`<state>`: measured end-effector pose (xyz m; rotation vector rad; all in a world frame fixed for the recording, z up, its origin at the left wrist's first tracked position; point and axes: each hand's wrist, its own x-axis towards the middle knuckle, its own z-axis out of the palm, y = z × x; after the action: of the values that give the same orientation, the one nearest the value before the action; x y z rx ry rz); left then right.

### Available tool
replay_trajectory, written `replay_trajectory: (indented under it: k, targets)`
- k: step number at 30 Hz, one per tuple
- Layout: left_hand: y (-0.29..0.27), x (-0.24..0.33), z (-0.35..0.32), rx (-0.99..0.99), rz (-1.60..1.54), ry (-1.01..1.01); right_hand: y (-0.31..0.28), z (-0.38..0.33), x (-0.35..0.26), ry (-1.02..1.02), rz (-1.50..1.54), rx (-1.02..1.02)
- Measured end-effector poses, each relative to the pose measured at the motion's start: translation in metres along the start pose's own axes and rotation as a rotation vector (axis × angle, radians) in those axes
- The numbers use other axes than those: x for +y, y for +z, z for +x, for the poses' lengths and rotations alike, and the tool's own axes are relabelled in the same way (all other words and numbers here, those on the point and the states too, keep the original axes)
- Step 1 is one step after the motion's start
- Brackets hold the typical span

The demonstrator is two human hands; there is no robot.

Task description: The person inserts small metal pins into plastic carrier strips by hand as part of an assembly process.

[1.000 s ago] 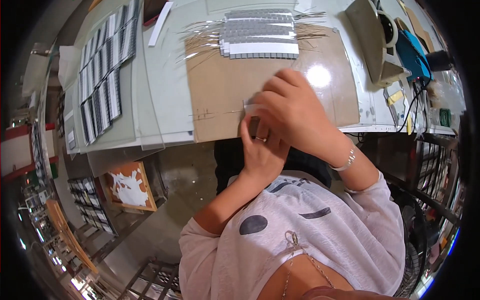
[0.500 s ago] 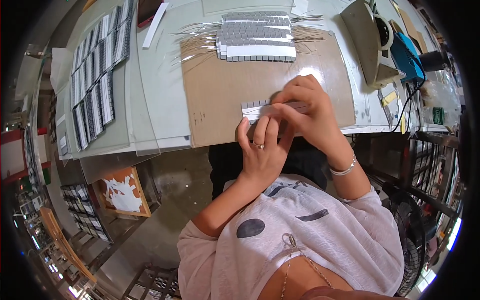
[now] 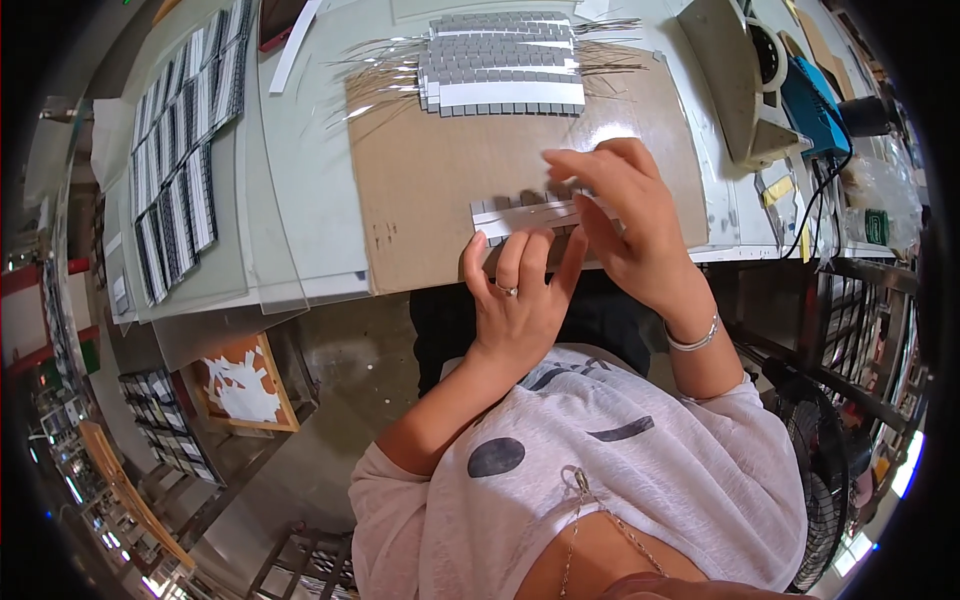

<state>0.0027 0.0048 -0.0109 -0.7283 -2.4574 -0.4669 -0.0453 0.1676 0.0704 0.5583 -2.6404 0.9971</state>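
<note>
A white strip with small grey tabs along its edges (image 3: 492,222) lies at the near part of a brown cardboard sheet (image 3: 425,170). My left hand (image 3: 515,305) rests at the strip's near edge, fingers apart and fingertips touching it. My right hand (image 3: 640,235) is over the strip's right end, its thumb and forefinger spread, with nothing visible between them. The right end of the strip is partly hidden by this hand. Farther back on the cardboard sits a stack of similar grey-and-white strips (image 3: 505,95), with thin wires (image 3: 610,62) sticking out at both sides.
Several rows of dark-and-white strips (image 3: 190,150) lie on glass sheets at the left. A white paper strip (image 3: 295,48) is near the table's back. At the right stand a beige device with a roll (image 3: 715,90), a blue device (image 3: 815,110) and a black cable (image 3: 822,190).
My right thumb and forefinger have parted and the forefinger has lifted away from the strip. More of the strip's middle now shows. My left hand stays at its near edge.
</note>
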Motion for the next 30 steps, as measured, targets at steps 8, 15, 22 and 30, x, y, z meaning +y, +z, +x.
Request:
replay_trajectory:
  k: [8,15,22,30]
  targets:
    - [0.009,-0.001,-0.006,0.039,-0.019,-0.006,0.021,0.018,-0.003,-0.300,0.095,-0.170]
    - [0.003,-0.001,-0.005,-0.022,-0.029,-0.012,0.022,0.022,-0.002,-0.353,0.033,-0.221]
    - [0.003,-0.002,-0.004,0.010,-0.023,0.013,0.007,0.011,0.004,-0.309,-0.051,-0.238]
    - [0.002,-0.001,0.003,0.036,0.084,0.030,-0.005,0.001,0.004,-0.304,-0.167,-0.114]
